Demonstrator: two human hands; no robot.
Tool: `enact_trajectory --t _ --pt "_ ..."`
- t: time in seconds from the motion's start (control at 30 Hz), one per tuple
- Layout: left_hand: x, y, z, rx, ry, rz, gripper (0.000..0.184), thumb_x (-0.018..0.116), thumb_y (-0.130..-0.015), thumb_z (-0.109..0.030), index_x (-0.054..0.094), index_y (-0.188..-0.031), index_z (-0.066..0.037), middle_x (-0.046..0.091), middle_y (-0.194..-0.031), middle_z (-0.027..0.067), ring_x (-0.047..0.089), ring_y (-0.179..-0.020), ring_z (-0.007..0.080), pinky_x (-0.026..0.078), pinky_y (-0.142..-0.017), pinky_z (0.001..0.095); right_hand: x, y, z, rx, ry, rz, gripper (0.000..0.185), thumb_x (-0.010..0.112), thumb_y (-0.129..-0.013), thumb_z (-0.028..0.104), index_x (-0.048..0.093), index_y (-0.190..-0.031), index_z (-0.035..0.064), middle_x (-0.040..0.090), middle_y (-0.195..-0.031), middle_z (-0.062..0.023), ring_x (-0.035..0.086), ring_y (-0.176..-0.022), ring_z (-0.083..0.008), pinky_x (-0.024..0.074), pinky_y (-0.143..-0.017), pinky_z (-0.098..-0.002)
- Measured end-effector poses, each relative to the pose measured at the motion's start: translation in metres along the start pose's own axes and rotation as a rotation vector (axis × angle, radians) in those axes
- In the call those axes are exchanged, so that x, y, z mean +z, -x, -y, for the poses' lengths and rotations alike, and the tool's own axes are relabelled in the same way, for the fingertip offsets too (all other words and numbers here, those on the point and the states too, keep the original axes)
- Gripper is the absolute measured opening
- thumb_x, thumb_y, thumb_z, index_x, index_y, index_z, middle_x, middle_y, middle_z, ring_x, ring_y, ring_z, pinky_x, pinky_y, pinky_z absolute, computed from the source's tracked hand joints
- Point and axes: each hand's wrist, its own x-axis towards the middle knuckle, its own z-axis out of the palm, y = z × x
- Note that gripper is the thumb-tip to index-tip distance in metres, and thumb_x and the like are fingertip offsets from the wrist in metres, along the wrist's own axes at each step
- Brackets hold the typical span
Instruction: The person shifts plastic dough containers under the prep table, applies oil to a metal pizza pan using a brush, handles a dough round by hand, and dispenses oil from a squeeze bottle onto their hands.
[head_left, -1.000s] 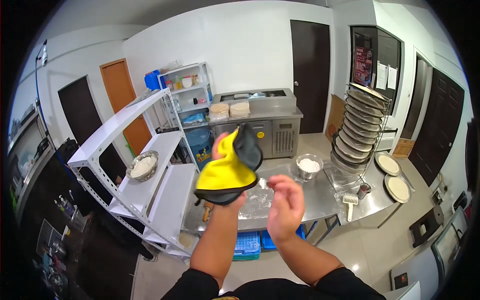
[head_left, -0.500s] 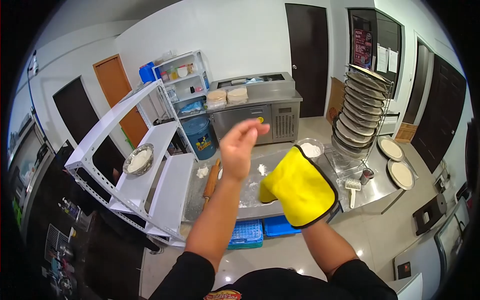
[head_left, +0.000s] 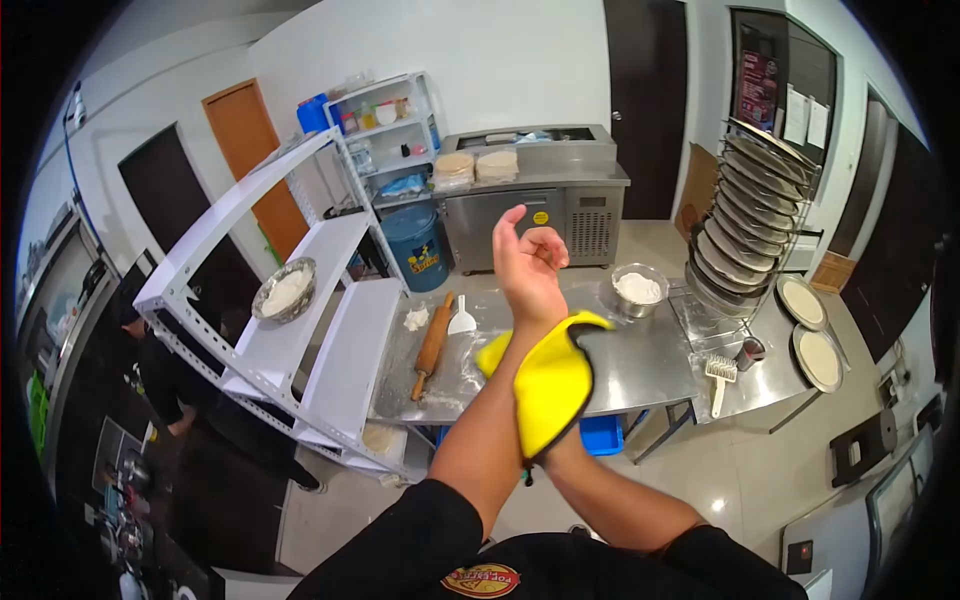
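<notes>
My left hand (head_left: 532, 268) is raised above the steel table (head_left: 640, 375), palm up, its fingers apart and slightly curled, holding nothing. A yellow cloth with a dark edge (head_left: 553, 385) lies against my left wrist and forearm. My right hand is hidden beneath this cloth, and my right forearm crosses under the left one. Left of the hands, a wooden rolling pin (head_left: 433, 347) and a white scraper (head_left: 462, 317) rest on the floured tabletop. A metal bowl of flour (head_left: 639, 289) stands to the right.
A white shelf rack (head_left: 262, 345) with a bowl of flour (head_left: 287, 291) is at left. Beyond it a person in dark clothes (head_left: 170, 365) bends. At right stand stacked pans (head_left: 745, 225), a dough docker (head_left: 720, 377) and two round pans of dough (head_left: 818, 360).
The yellow cloth passed from my left hand to my right, then moved left onto my left wrist and forearm. My left hand has turned palm up. The rolling pin and scraper are now uncovered.
</notes>
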Motion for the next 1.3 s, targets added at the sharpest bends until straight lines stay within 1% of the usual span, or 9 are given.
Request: enact_trajectory --t 0.27,0.33,0.5,0.63,0.9,1.07,1.13,1.2,1.3 --pt "-0.082 -0.005 0.059 0.086 -0.97 -0.072 0.026 0.052 -0.098 -0.024 0.057 -0.12 -0.01 0.066 -0.081 0.0063 0.061 -0.066 0.0206 0.048 -0.06 0.0337 0.012 0.062 0.012 -0.338 0.276 0.309 0.055 0.064 -0.091 0.034 0.056 -0.139 0.0083 0.058 -0.14 -0.0144 0.051 -0.133 -0.0334 0.0301 -0.115 -0.0503" --pt "-0.085 0.01 0.055 -0.135 -1.724 0.335 0.031 0.054 -0.094 -0.017 0.054 -0.124 -0.008 0.072 -0.09 0.0133 0.069 -0.081 0.0269 0.053 -0.074 0.0419 0.0 0.033 0.017 -0.531 0.504 0.336 0.057 0.062 -0.09 0.038 0.057 -0.139 0.0092 0.058 -0.14 -0.0142 0.052 -0.132 -0.035 0.0265 -0.116 -0.0545" --pt "-0.091 0.026 0.05 -0.065 -2.25 1.426 0.029 0.061 -0.088 -0.016 0.067 -0.117 -0.016 0.07 -0.118 0.0093 0.062 -0.116 0.026 0.048 -0.097 0.0437 -0.039 -0.038 -0.025 -0.633 0.623 0.437 0.054 0.065 -0.082 0.045 0.068 -0.12 0.0073 0.064 -0.126 -0.0164 0.056 -0.122 -0.0398 0.0308 -0.11 -0.0555" --pt "-0.101 0.044 0.048 0.013 -2.265 1.449 0.025 0.063 -0.087 -0.022 0.069 -0.111 -0.017 0.068 -0.117 0.0067 0.06 -0.116 0.0261 0.045 -0.098 0.0426 -0.058 -0.07 -0.05 -0.329 0.739 0.304 0.042 0.067 -0.084 0.04 0.07 -0.114 0.0093 0.068 -0.114 -0.0112 0.06 -0.113 -0.035 0.0383 -0.104 -0.0509" --pt "-0.114 0.07 0.064 0.219 -2.205 1.637 0.021 0.067 -0.085 -0.029 0.072 -0.103 -0.018 0.065 -0.116 0.0044 0.057 -0.117 0.028 0.041 -0.101 0.0446 0.004 -0.009 0.036 -0.755 0.232 0.445 0.028 0.072 -0.084 0.037 0.073 -0.089 0.0088 0.07 -0.085 -0.0101 0.066 -0.085 -0.0331 0.0511 -0.08 -0.0426" --pt "-0.061 0.072 0.017 -0.229 -2.135 1.775 0.028 0.069 -0.083 -0.022 0.071 -0.11 -0.015 0.063 -0.124 0.0102 0.057 -0.121 0.0308 0.044 -0.101 0.0489 -0.091 -0.064 -0.067 -0.177 0.524 0.059 0.023 0.071 -0.088 0.026 0.075 -0.096 0.0039 0.073 -0.092 -0.013 0.069 -0.087 -0.0312 0.0548 -0.079 -0.0404" --pt "-0.046 0.065 -0.011 -0.458 -2.094 1.805 0.033 0.07 -0.082 -0.019 0.07 -0.114 -0.013 0.063 -0.129 0.0131 0.056 -0.123 0.0321 0.046 -0.101 0.0511 -0.156 -0.078 -0.079 0.108 -0.049 -0.169 0.037 0.062 -0.098 0.034 0.072 -0.108 0.0003 0.073 -0.107 -0.0129 0.07 -0.101 -0.0306 0.0528 -0.091 -0.0415" --pt "-0.053 0.056 -0.046 0.272 -1.878 1.532 0.04 0.069 -0.084 -0.015 0.066 -0.124 -0.012 0.06 -0.133 0.0166 0.061 -0.116 0.0331 0.049 -0.099 0.0451 -0.178 -0.088 -0.065 0.225 -0.225 -0.249 0.045 0.058 -0.1 0.04 0.07 -0.115 -0.0006 0.071 -0.116 -0.0151 0.068 -0.108 -0.0309 0.0515 -0.097 -0.0409" --pt "-0.043 0.056 -0.065 0.235 -1.749 1.106 0.042 0.069 -0.086 -0.011 0.063 -0.128 -0.011 0.061 -0.133 0.0141 0.063 -0.113 0.0316 0.049 -0.1 0.0416 -0.166 -0.086 -0.019 0.32 -0.973 -0.222 0.06 0.044 -0.104 0.052 0.067 -0.12 -0.0005 0.061 -0.134 -0.0203 0.062 -0.122 -0.0317 0.0465 -0.106 -0.0418"
